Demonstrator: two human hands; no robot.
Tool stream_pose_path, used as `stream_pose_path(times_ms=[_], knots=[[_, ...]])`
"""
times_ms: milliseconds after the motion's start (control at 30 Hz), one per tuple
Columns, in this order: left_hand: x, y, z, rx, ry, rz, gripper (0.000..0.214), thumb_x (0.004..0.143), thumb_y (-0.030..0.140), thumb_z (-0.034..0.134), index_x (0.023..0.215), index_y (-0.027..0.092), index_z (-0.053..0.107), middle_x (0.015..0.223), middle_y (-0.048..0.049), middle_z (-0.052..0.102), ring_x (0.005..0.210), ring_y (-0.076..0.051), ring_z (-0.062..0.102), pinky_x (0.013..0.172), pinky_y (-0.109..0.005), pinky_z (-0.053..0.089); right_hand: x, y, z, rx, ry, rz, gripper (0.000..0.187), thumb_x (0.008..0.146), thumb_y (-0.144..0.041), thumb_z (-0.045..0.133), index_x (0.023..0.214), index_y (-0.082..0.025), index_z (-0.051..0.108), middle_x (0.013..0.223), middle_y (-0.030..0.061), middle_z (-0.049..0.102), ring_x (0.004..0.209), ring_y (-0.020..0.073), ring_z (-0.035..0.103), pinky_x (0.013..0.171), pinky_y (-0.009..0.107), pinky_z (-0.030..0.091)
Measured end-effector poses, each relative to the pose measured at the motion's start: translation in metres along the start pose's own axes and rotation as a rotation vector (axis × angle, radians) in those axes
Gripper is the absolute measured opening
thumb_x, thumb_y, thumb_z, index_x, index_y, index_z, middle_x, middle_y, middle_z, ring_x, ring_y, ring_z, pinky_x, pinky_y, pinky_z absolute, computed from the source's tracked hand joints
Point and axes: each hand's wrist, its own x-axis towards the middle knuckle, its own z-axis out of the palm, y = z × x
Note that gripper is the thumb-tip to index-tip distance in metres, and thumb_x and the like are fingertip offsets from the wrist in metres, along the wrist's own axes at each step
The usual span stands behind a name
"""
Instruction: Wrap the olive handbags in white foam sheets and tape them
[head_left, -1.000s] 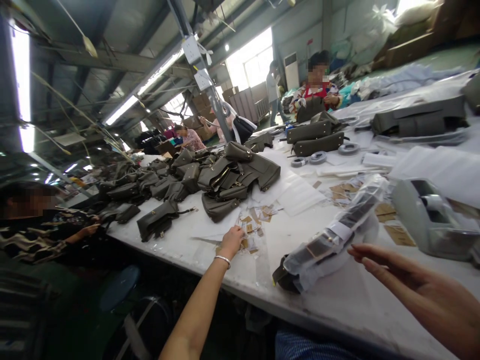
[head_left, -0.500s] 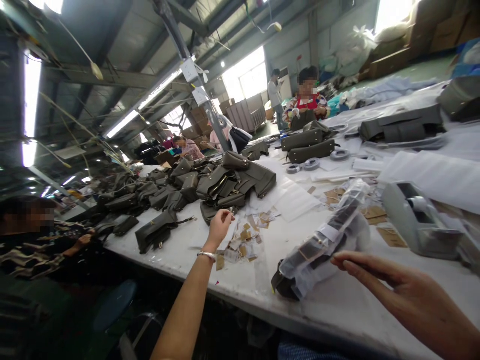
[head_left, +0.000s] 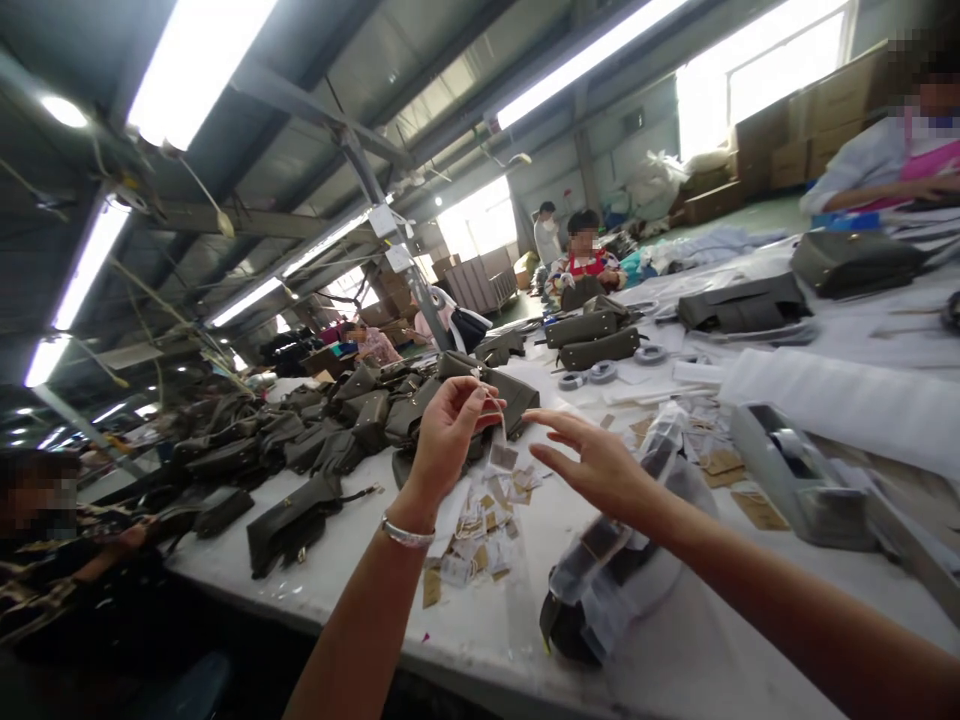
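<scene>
My left hand is raised above the table, pinching a small clear packet with a tag that dangles from its fingertips. My right hand is open with fingers spread, reaching toward the packet and a short way from it. Beneath the hands lies a scatter of small tags and packets on the white table. A dark bag wrapped in clear plastic lies under my right forearm.
A heap of olive-grey handbags covers the table's left part. A grey tape dispenser stands at right, with tape rolls and more bags beyond. Other people sit at the far end, at the right edge and at lower left.
My left hand has lifted off the table with a small packet pinched in it. My right hand left the wrapped bag and moved up and left toward the packet. The view tilted upward.
</scene>
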Motion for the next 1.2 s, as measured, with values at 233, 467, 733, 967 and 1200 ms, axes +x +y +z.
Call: stream_pose_path(times_ms=[233,467,733,967,1200], knots=[[0.002,0.025,0.031,-0.158,-0.044,0.005,0.020,0.088,0.035,0.067,0.096,0.019,0.059,0.104,-0.0040,0.068,0.092,-0.018,0.070,0.078,-0.030,0.059,-0.001,-0.002,-0.007,0.106,-0.014,0.107,0.021,0.085,-0.041,0.067,0.089,-0.023,0.077,0.120,0.0063,0.071,0.112,0.0257,0.066,0.103,0.041,0.049],[-0.003,0.020,0.042,-0.286,0.009,-0.060,0.022,0.085,0.036,0.071,0.095,0.020,0.058,0.102,-0.0013,0.069,0.090,-0.017,0.070,0.076,-0.028,0.060,-0.028,-0.021,-0.028,0.328,0.033,0.357,0.041,0.077,-0.056,0.070,0.094,-0.019,0.079,0.088,0.0078,0.077,0.082,0.0225,0.072,0.076,0.035,0.058],[-0.024,-0.006,0.059,-0.325,-0.070,-0.272,0.042,0.088,0.052,0.065,0.115,0.021,0.052,0.114,-0.0111,0.069,0.096,-0.024,0.071,0.076,-0.033,0.060,-0.050,-0.026,-0.040,0.184,0.168,0.380,0.041,0.083,-0.059,0.064,0.083,-0.019,0.075,0.073,0.0036,0.073,0.054,0.0127,0.059,0.048,0.022,0.046],[-0.046,-0.027,0.079,-0.212,-0.303,-0.323,0.078,0.076,0.042,0.082,0.140,0.021,0.044,0.092,-0.0049,0.068,0.080,-0.016,0.066,0.073,-0.028,0.054,-0.062,-0.015,-0.042,0.053,0.209,0.341,0.032,0.087,-0.052,0.061,0.095,-0.024,0.076,0.071,0.0002,0.074,0.062,0.0175,0.069,0.053,0.023,0.049],[-0.048,-0.032,0.080,-0.107,-0.352,-0.255,0.067,0.080,0.032,0.078,0.139,0.023,0.049,0.081,0.0008,0.064,0.073,-0.012,0.058,0.070,-0.024,0.046,-0.068,-0.011,-0.045,-0.075,0.271,0.348,0.032,0.088,-0.052,0.060,0.087,-0.023,0.075,0.065,-0.0005,0.071,0.057,0.0183,0.069,0.051,0.023,0.048]])
